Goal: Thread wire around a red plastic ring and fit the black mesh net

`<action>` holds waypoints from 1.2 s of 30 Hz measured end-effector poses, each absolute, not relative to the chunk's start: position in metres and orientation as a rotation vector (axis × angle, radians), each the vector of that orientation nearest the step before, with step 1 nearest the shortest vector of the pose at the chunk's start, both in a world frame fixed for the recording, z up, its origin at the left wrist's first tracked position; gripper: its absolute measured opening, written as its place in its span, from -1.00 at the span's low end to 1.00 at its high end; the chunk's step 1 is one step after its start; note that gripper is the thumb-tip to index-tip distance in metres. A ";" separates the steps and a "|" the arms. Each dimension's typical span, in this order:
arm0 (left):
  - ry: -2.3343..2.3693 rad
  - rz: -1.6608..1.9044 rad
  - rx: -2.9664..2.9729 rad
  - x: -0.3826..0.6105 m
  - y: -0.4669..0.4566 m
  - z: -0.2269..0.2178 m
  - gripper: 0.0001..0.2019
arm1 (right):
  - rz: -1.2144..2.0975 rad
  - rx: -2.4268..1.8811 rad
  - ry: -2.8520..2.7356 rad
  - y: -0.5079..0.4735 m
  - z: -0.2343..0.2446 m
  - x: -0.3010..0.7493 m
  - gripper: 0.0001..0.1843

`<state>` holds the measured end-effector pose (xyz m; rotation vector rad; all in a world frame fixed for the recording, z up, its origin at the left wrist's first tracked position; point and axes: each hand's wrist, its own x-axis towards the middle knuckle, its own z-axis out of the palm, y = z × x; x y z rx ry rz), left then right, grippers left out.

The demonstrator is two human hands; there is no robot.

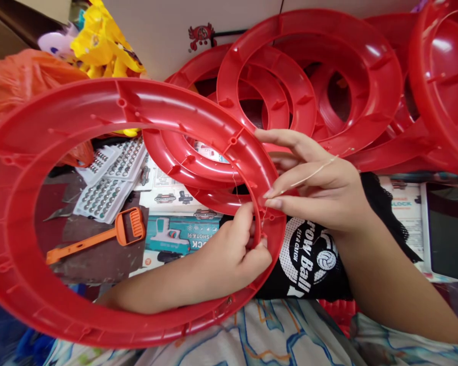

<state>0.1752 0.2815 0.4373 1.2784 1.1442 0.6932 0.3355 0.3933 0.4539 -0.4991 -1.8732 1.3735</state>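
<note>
A large red plastic ring (137, 101), channelled and ribbed on the side facing me, is held up over my lap. My left hand (244, 249) reaches through its opening, fingers closed round the inner rim at the right side. Just beyond that rim, my right hand (316, 178) pinches a thin pale string (313, 175) between thumb and fingertips. The string trails back over the right hand, and a bit of it shows on the ring near the left fingers. Whether it is thread or fine wire is hard to tell.
More red rings (309, 30) are heaped behind. To the left lie white trays of small silvery balls (103, 195), an orange plastic rake-like tool (99, 236) and an orange bag (26, 76). Printed boxes (179, 234), a black printed cloth (309, 259) and a dark-screened tablet (452, 229) surround my lap.
</note>
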 end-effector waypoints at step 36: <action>0.766 0.937 0.986 0.177 0.284 0.440 -0.78 | 1.143 -0.635 -2.010 0.392 0.455 0.339 -0.92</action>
